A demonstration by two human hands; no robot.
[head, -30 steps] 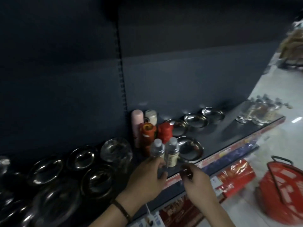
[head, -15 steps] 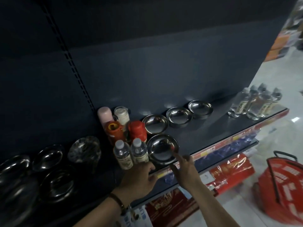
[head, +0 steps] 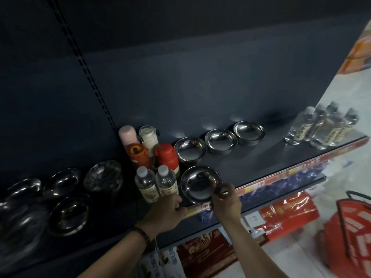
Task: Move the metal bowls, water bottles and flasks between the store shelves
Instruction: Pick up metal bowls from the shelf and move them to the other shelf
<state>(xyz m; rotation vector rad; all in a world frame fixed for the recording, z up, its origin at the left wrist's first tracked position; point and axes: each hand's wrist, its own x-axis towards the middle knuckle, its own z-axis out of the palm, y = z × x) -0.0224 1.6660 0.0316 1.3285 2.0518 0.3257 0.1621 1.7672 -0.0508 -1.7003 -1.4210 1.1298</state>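
A metal bowl sits at the front of the dark shelf. My right hand pinches its right rim. Two water bottles stand just left of it. My left hand rests at the shelf edge with its fingertips by the base of the right-hand bottle. Behind the bottles stand a pink flask, a white flask and two red flasks. Three more bowls line the back.
Several water bottles cluster at the shelf's right end. More dark metal bowls fill the shelf section to the left. Red packages lie on the lower shelf. A red shopping basket stands on the floor at right.
My left hand let go of the two bottles and drew back to the shelf edge. My right hand reached forward and took hold of the front bowl's rim.
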